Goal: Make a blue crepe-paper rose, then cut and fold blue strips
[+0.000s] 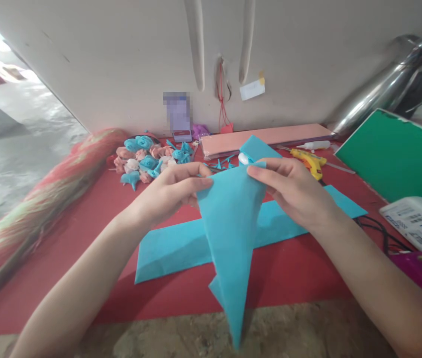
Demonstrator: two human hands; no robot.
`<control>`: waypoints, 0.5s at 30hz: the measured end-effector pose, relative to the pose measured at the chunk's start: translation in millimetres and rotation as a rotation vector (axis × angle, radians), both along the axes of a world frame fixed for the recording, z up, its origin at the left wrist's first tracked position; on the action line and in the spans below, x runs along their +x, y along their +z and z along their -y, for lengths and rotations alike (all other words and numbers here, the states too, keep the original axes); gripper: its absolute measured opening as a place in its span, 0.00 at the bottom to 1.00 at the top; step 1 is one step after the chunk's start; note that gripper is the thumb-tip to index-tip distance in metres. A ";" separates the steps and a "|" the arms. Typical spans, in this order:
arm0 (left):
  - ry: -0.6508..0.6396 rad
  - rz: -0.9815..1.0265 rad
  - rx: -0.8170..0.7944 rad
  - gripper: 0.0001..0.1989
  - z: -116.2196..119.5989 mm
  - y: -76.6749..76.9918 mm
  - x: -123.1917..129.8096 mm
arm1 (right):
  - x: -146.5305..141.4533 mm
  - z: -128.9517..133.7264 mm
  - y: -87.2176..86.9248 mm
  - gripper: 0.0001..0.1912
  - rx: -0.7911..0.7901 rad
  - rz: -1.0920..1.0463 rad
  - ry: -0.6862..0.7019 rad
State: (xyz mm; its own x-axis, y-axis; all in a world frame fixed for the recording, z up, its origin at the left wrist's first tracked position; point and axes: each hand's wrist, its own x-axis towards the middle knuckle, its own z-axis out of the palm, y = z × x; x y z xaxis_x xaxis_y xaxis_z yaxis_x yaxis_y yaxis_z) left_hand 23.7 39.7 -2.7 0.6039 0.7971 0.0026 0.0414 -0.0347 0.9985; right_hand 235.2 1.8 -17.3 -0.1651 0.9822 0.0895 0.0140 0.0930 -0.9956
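Observation:
Between my two hands hangs a piece of blue crepe paper (231, 219), wide at the top and narrowing to a point past the table's front edge. My left hand (181, 184) pinches its upper left corner between thumb and fingers. The upper right corner is pinched in my right hand (289, 186), with a small tip of paper showing above the thumb. Behind and below the held piece, a long blue crepe paper strip (173, 253) lies flat on the red table. Another folded blue piece (261, 146) is just beyond my right fingertips, beside a small white object (243, 159).
Blue, pink and white paper flowers (147, 161) are heaped at the back left. A yellow glue gun (310, 161), a pink paper pack (263, 140) and a green board (393, 156) sit to the back and right. A fringed roll (47, 204) borders the left side.

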 end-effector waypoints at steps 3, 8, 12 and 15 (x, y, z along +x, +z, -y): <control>-0.143 -0.018 -0.028 0.06 2.5 -2.6 2.1 | -3.3 2.5 0.9 0.13 0.030 0.022 -0.072; -0.126 0.011 0.142 0.04 2.0 -13.9 2.7 | -12.7 5.6 3.6 0.17 -0.026 0.141 -0.013; -0.187 0.049 0.156 0.05 -0.1 -18.2 4.1 | -13.9 3.0 1.1 0.18 -0.042 0.202 0.008; -0.163 0.031 0.205 0.05 -1.2 -18.3 5.5 | -12.5 0.4 -1.7 0.17 -0.022 0.258 0.019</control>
State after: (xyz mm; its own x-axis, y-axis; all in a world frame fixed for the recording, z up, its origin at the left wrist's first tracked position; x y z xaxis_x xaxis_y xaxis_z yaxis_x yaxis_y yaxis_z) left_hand 29.2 40.9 -20.9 0.7213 0.6702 0.1748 -0.0117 -0.2405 0.9706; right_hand 222.7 1.4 -19.0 -0.1984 0.9799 0.0204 0.2661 0.0739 -0.9611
